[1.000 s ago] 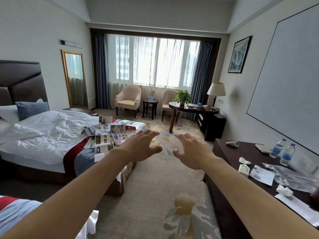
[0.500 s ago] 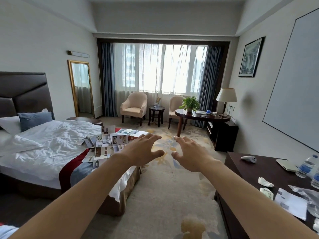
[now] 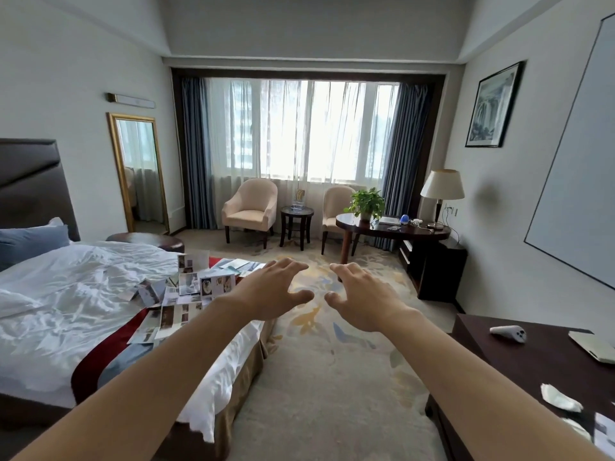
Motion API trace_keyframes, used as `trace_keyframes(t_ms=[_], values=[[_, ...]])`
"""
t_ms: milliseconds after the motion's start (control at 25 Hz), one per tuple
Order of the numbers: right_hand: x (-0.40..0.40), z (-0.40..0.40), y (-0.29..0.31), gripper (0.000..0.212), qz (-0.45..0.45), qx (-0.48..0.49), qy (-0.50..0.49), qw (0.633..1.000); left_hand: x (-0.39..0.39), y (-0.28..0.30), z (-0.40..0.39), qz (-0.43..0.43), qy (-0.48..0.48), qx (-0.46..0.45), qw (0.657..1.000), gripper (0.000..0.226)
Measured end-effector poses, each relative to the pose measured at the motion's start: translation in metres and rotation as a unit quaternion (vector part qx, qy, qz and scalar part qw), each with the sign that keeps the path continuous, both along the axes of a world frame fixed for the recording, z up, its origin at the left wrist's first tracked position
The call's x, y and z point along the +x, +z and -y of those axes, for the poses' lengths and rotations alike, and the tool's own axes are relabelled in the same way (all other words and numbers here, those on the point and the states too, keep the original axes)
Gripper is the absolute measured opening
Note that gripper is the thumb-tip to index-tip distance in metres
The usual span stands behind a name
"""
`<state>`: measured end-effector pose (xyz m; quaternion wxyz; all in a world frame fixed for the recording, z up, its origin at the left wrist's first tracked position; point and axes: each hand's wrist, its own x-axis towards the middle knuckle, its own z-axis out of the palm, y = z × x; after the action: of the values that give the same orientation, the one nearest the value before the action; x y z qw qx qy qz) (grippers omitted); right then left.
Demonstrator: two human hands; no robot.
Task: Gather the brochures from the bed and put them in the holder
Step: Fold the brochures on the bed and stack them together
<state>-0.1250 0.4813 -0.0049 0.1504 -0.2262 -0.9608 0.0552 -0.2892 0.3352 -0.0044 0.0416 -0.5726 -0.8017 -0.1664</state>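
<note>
Brochures (image 3: 186,294), glossy photo-printed leaflets, lie scattered on the foot of the white-sheeted bed (image 3: 76,294). Your left hand (image 3: 269,291) and right hand (image 3: 362,297) hover apart, fingers spread, holding nothing, above the carpet.

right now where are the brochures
In the head view the brochures lie scattered at the foot of the bed, left of centre, just beyond the left hand.

Two hands, left (image 3: 266,291) and right (image 3: 362,297), one bed (image 3: 66,294) with roughly a dozen loose brochures (image 3: 186,294), two armchairs (image 3: 249,211), one side table (image 3: 297,221), one plant (image 3: 366,202), one lamp (image 3: 442,194), one mirror (image 3: 139,171), one framed picture (image 3: 494,106).
</note>
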Motion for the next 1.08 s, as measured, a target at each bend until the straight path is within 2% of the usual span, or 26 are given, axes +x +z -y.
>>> trace_keyframes(t_ms=[360, 1080], values=[[-0.106, -0.097, -0.021, 0.067, -0.002, -0.016, -0.010, 1.000, -0.109, -0.019, -0.104, 0.032, -0.006, 0.000, 0.999, 0.070], [-0.319, -0.353, -0.037, 0.072, 0.012, -0.015, 0.035, 0.999, -0.310, -0.048, -0.341, 0.057, 0.038, -0.005, 0.998, 0.069]])
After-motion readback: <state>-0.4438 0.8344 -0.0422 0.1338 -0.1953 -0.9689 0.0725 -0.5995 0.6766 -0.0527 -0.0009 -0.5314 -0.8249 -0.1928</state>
